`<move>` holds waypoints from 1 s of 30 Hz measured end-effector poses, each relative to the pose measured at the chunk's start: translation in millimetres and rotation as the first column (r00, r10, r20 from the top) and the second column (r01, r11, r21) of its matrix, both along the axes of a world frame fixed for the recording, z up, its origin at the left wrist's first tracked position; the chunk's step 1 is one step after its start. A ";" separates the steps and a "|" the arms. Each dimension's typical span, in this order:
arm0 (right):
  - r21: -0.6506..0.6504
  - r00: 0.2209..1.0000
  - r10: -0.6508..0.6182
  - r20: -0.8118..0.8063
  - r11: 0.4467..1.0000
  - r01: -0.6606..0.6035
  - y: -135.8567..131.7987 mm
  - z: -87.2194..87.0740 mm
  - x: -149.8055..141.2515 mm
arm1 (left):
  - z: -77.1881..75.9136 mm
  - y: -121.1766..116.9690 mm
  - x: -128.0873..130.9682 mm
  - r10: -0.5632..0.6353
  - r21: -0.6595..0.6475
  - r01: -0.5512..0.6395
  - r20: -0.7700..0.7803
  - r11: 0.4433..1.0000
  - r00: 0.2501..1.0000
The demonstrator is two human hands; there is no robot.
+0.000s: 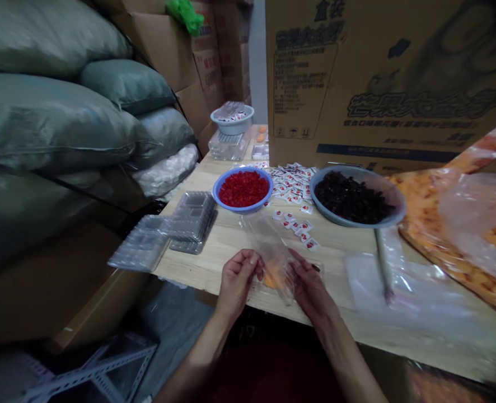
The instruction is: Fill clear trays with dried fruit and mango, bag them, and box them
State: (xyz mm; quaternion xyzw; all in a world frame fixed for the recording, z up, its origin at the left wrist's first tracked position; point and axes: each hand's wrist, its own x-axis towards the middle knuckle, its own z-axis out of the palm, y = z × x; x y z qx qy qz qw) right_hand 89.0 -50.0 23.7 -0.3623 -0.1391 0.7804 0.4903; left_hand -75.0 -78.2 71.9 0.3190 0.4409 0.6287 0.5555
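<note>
Near the table's front edge, my left hand [238, 275] pinches the left side of some clear plastic packaging [265, 238]. My right hand [312, 286] grips its right side. Motion blurs the plastic, so I cannot tell whether it is a bag or a thin box. Something orange [274, 275] shows through it between my hands. Beyond it stands a blue bowl [220, 202] of red pieces [244, 189]. Small white packets with red marks [292, 183] lie loose to the right of that bowl. A larger bowl [393, 221] holds dark pieces [351, 196].
Clear compartment trays [193, 212] are stacked at the left edge. A big carton [382, 84] closes off the back right. A bag of orange pieces [436, 224] and plastic bags [382, 280] lie to the right. Full sacks [55, 120] are piled left of the table [206, 263].
</note>
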 end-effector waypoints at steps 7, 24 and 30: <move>0.102 0.961 0.062 0.271 0.990 -0.092 -6.1 -0.8 27.9 | 26.0 9.4 -12.9 -0.136 -0.010 0.138 -0.250 0.990 0.959; 0.230 0.978 0.159 0.138 0.955 -0.188 -14.3 29.2 -17.5 | 21.6 7.1 53.2 -0.310 -0.086 0.305 -0.053 0.949 0.949; 0.156 0.990 0.129 -0.052 0.980 -0.120 -18.5 17.8 -18.3 | 16.0 4.1 53.2 -0.304 -0.094 0.298 -0.062 0.950 0.951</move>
